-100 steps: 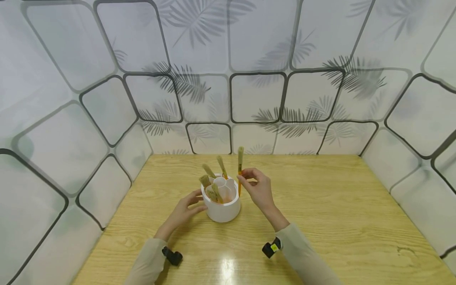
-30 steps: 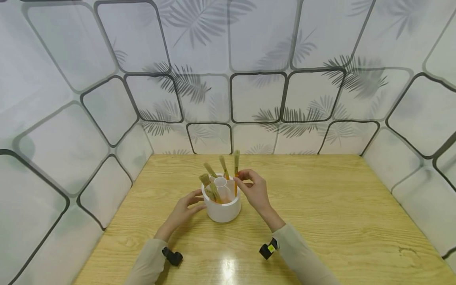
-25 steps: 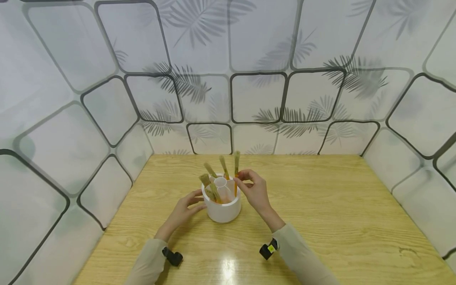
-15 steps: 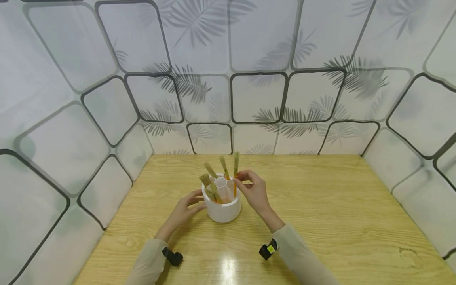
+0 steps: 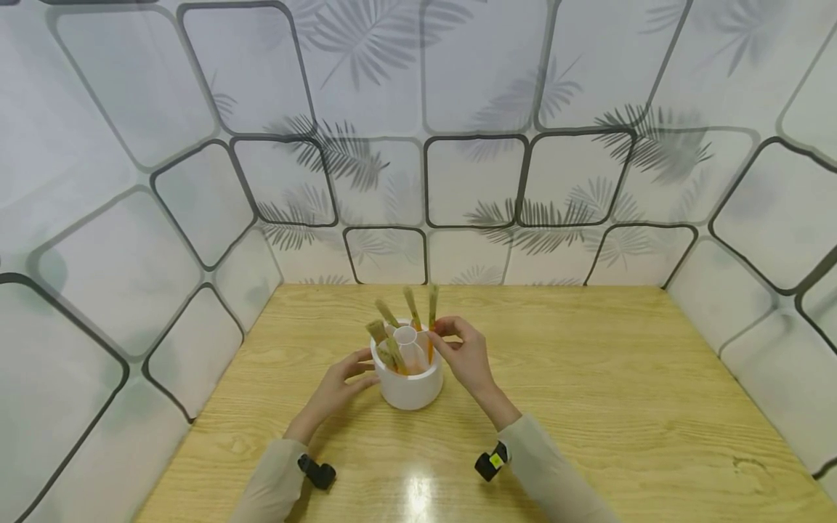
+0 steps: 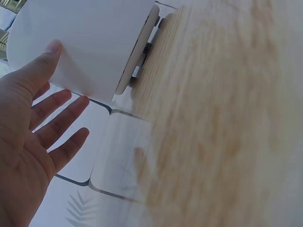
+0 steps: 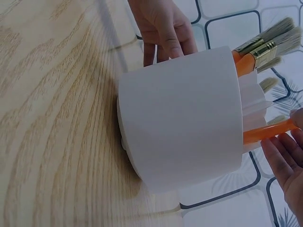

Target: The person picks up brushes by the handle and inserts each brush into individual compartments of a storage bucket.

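A round white brush holder (image 5: 410, 391) with a central tube stands on the table. Several paintbrushes (image 7: 265, 47) with orange handles lean in its compartments, bristles up. On its right side my right hand (image 5: 466, 356) pinches another paintbrush (image 5: 432, 309) between thumb and fingers. The right wrist view has that brush's orange handle (image 7: 266, 132) reaching past the rim into the holder; its lower end is hidden. My left hand (image 5: 341, 381) rests at the holder's left side. In the left wrist view the thumb (image 6: 47, 59) touches the outer wall, while the other fingers are spread and nearly straight.
The wood-grain table (image 5: 621, 392) extends to both sides of the holder. Patterned pale walls (image 5: 474, 181) enclose it at the back, left and right. A small black camera (image 5: 317, 472) is strapped to each wrist.
The paintbrush in my right hand has moved left from beside the holder to over its rim, then sunk lower into it. My left hand and the holder have stayed in place.
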`<state>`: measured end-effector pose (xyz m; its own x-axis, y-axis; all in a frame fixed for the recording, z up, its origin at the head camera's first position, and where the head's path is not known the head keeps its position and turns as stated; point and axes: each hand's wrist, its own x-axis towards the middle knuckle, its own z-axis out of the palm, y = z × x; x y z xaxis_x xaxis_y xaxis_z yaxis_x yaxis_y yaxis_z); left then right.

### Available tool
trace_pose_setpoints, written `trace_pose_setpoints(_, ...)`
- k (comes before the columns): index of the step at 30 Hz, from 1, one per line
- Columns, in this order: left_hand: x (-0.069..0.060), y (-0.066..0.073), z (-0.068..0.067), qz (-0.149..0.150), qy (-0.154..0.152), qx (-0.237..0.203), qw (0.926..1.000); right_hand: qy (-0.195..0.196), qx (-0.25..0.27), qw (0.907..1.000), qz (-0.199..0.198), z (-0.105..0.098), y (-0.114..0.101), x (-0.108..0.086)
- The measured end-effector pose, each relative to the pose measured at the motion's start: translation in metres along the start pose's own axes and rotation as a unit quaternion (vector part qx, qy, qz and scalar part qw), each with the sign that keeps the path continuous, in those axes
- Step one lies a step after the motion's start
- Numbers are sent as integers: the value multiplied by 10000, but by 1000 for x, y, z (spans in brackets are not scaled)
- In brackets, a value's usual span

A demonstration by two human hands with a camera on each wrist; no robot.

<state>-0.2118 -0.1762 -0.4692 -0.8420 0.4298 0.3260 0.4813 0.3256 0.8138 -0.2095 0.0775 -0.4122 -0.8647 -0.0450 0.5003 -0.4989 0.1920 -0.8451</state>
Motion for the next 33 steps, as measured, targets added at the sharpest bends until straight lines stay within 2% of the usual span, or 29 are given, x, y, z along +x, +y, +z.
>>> trace_pose_setpoints(33, 0, -2, -1, 4, -83, -3, 10000, -265, -240, 9992, 174, 4, 0, -4)
